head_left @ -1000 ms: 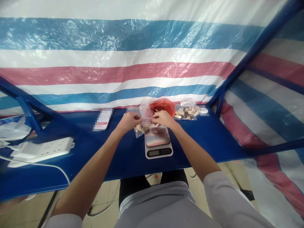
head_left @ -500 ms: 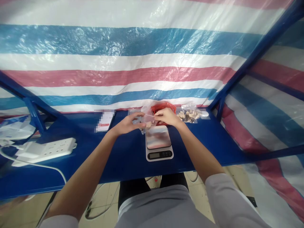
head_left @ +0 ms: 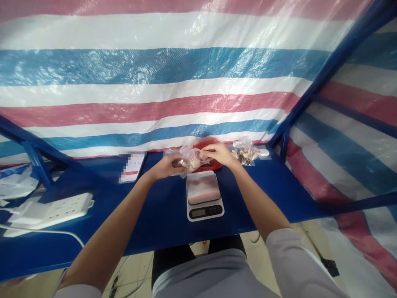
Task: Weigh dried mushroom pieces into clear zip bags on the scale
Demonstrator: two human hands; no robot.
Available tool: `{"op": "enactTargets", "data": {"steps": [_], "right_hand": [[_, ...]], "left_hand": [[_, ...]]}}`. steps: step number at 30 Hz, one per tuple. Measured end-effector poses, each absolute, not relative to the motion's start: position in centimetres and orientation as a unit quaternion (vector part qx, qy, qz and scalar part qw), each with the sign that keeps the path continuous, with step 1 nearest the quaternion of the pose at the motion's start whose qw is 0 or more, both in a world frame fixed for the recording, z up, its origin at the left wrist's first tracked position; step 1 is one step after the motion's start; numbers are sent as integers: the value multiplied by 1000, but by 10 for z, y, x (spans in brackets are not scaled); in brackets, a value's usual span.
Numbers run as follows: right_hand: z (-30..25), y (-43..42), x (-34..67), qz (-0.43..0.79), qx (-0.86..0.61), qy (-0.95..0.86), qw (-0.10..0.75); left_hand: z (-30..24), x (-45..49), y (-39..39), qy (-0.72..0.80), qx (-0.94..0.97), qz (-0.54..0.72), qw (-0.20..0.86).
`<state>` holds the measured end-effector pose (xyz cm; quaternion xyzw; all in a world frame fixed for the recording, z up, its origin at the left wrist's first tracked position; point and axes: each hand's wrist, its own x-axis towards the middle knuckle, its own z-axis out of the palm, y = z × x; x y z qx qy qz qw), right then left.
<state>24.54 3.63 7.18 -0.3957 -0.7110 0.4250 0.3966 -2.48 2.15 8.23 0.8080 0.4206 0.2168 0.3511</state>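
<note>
Both my hands hold a small clear plastic bag (head_left: 190,159) with pale pieces inside, lifted just behind the scale. My left hand (head_left: 167,166) grips its left side with curled fingers. My right hand (head_left: 217,153) pinches the bag's top right edge. A small digital kitchen scale (head_left: 204,195) with a bare steel plate sits on the blue table (head_left: 155,207) in front of the bag. Behind my hands lies a red plastic bag (head_left: 214,165), partly hidden.
Another clear bag of pale pieces (head_left: 246,153) lies at the back right. A white card packet (head_left: 132,166) lies back left. A white power strip (head_left: 56,209) with a cable sits at the far left. Striped tarpaulin walls and blue frame bars (head_left: 322,78) enclose the table.
The bag has been lifted off the scale's back edge and carried further back, over the red bag. Both hands moved with it. The camera tilted slightly.
</note>
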Motion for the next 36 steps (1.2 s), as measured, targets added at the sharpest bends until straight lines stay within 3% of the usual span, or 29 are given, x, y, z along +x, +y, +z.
{"op": "enactTargets", "data": {"steps": [6,13,21,27,36], "right_hand": [[62,37,254,413,-414,-642,496],[60,45,242,356,-410,-665,513],[41,64,252,435,-405,-576,561],[32,69,258,518,-426,-513,536],[35,76,273,500,-491,-482,526]], "left_hand": [[98,-15,25,480,811,204,265],[125,10,32,490,827,137,241],[135,14,47,501,815,194,218],[126,14,60,519,773,278,238],[142,41,74,489,839,177,159]]}}
